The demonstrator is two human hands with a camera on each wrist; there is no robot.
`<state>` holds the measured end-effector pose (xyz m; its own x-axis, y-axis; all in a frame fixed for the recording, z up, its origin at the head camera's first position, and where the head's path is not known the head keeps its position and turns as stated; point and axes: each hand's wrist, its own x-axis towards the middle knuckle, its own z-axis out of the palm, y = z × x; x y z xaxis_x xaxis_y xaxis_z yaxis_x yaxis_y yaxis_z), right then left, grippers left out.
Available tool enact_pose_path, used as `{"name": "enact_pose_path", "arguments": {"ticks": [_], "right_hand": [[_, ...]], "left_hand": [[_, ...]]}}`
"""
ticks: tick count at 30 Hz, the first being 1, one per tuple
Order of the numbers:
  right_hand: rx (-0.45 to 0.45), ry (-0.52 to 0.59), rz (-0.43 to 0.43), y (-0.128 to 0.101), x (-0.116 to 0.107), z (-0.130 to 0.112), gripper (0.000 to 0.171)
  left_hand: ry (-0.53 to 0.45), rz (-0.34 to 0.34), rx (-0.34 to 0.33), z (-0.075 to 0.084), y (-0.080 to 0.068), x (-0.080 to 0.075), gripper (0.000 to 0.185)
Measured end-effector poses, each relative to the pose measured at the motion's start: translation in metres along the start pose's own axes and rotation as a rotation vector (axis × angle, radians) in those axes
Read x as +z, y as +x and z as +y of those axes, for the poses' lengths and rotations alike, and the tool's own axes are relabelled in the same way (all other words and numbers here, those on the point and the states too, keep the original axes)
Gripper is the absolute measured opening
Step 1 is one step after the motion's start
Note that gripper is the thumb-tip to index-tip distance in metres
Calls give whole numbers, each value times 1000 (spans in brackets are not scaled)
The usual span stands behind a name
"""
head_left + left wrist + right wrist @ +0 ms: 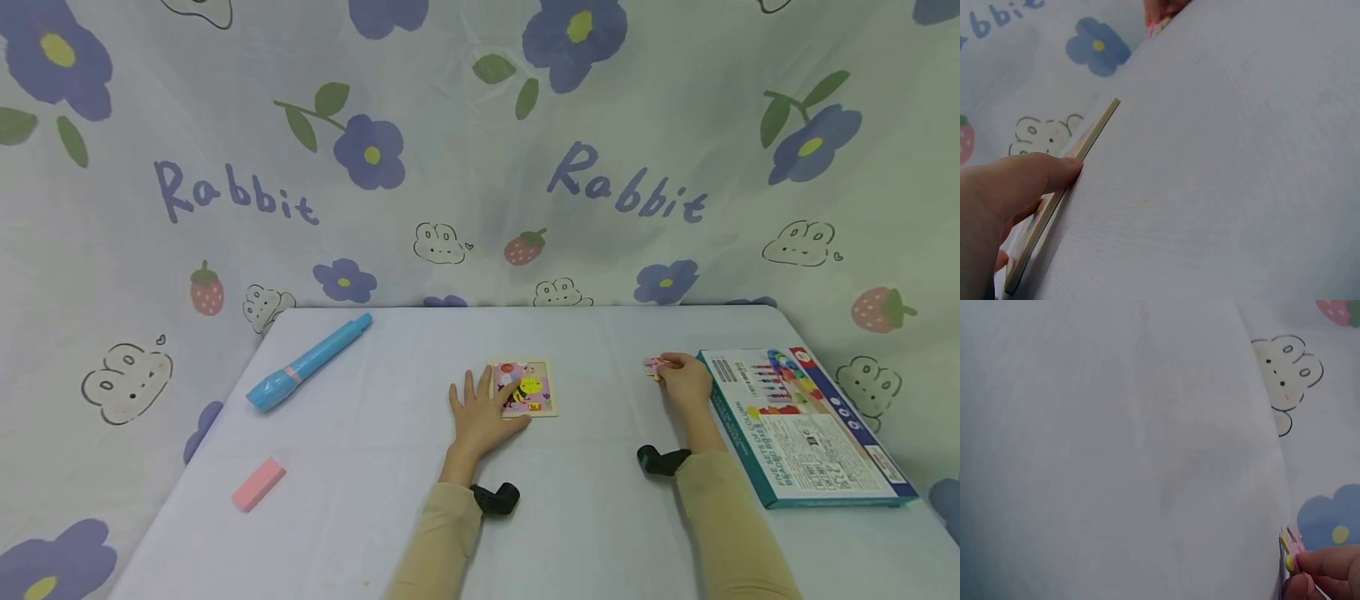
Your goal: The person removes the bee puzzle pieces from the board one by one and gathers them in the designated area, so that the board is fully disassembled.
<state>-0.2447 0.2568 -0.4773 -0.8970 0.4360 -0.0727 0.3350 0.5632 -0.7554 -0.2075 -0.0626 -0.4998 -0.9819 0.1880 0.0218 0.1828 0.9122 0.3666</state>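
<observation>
From the head view, a small puzzle board (pixel 527 388) lies flat near the middle of the worktop (pixel 390 467). The left hand (pixel 482 414) rests on the board's left part, fingers spread and straight, pressing it down. To the right, the right hand (pixel 682 379) pinches a small pink and yellow puzzle piece (pixel 653 366) at the worktop's surface, just left of a teal box (pixel 806 425) that lies flat at the right edge. Far left lies a blue pen-shaped toy (pixel 307 363), and nearer on that side a pink eraser-like block (pixel 258 483). A cloth with flowers, rabbits and strawberries hangs behind.

In the left wrist view, the board (pixel 1085 162) shows edge-on: a thin, pale, rigid slab, likely wood or stiff card. A finger (pixel 1029 181) lies along its near edge. It looks light and would slide easily on the smooth cover, so a flat palm on top or a grip across its edges suits it best.

In the right wrist view, only the fingertips (pixel 1329 575) show at the lower right corner, nipping the piece (pixel 1290 547) by its thin sides. The piece looks flat, stiff and very light, easy to drop, and best taken by its edges between thumb and forefinger.
</observation>
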Motion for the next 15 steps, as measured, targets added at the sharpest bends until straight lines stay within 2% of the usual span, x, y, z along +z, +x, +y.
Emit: {"name": "enact_pose_path", "arguments": {"ticks": [9,15], "right_hand": [[-49,-90,24,-1,2,-4,34],[-87,-159,42,-2,4,-5,34]], "left_hand": [[-12,7,3,1,-1,-2,64],[-71,22,-5,1,-2,-2,64]]}}
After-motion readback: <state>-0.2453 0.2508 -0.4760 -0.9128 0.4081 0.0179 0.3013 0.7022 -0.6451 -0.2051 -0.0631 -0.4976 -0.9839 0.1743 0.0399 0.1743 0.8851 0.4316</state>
